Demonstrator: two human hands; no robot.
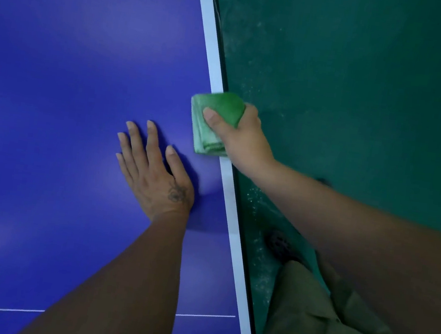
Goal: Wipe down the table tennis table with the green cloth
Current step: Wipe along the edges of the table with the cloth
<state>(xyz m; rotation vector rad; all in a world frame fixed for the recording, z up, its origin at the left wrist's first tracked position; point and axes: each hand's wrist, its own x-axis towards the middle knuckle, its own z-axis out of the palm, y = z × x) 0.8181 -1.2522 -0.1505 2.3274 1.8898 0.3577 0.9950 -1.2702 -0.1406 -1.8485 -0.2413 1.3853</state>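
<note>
Gripping the folded green cloth [217, 105] in our right hand [242, 141], thumb pressed on top, we hold it on the white edge line [215, 63] of the blue surface [73, 65]. Left hand [154, 178] open, flat on the blue, fingers spread, near the cloth. Green floor [362, 87] beyond the edge.

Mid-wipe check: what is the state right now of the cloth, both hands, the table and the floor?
Folded green cloth: folded in layers, lying over the table's white edge stripe, held.
Right hand: grips the cloth at the table edge, thumb on top.
Left hand: flat, fingers spread, rests on the blue top.
Blue table tennis table: glossy, showing soft reflections.
Dark green floor: speckled with pale dust.
</note>
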